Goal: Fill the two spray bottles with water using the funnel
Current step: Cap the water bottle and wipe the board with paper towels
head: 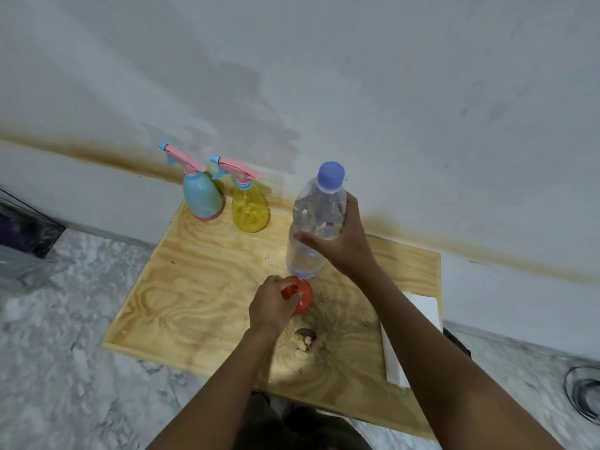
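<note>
At frame centre the left hand [271, 302] has its fingers curled round the spout of the red funnel [303, 300], which sits just in front of the clear water bottle [316, 216] on the wooden board [194, 287]. The right hand [341, 241] wraps thumb & fingers round the bottle's mid-section, bottle upright w/ blue cap on. The blue spray bottle [201, 198] & yellow spray bottle [249, 206] stand side by side at the board's far-left corner by the wall, both w/ pink trigger heads on, well apart from the funnel; white folded paper [425, 306] lies at the board's right edge.
</note>
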A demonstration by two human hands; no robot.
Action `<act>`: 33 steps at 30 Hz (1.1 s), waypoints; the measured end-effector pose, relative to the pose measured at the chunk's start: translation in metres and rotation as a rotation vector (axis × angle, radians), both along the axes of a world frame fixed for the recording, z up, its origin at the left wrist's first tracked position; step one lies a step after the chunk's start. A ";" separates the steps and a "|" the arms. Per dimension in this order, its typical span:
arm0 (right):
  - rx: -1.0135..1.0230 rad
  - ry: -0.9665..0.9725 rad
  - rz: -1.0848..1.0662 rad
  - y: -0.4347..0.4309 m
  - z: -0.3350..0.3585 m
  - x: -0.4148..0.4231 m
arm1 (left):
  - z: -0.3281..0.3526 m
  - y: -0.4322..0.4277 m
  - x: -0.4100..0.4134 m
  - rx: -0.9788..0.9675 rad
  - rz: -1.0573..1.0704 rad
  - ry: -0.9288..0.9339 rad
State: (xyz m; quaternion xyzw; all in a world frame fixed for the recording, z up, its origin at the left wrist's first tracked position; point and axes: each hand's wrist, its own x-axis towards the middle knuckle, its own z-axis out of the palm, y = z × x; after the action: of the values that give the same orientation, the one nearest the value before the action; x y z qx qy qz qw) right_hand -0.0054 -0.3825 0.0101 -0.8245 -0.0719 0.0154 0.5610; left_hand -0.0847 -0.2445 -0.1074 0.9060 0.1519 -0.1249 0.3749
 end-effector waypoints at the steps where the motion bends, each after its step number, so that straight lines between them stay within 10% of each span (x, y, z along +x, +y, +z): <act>1: -0.003 -0.027 -0.015 0.003 0.000 0.000 | -0.001 0.001 -0.001 -0.005 0.006 -0.003; 33: 0.003 -0.149 -0.406 0.012 0.001 0.064 | -0.016 0.023 0.142 -0.018 0.077 -0.154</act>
State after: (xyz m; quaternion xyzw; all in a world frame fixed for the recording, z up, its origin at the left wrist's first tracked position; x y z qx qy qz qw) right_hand 0.0581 -0.3708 0.0106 -0.8202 0.0543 -0.1590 0.5468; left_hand 0.0574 -0.2220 -0.1232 0.9030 0.1563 -0.0419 0.3979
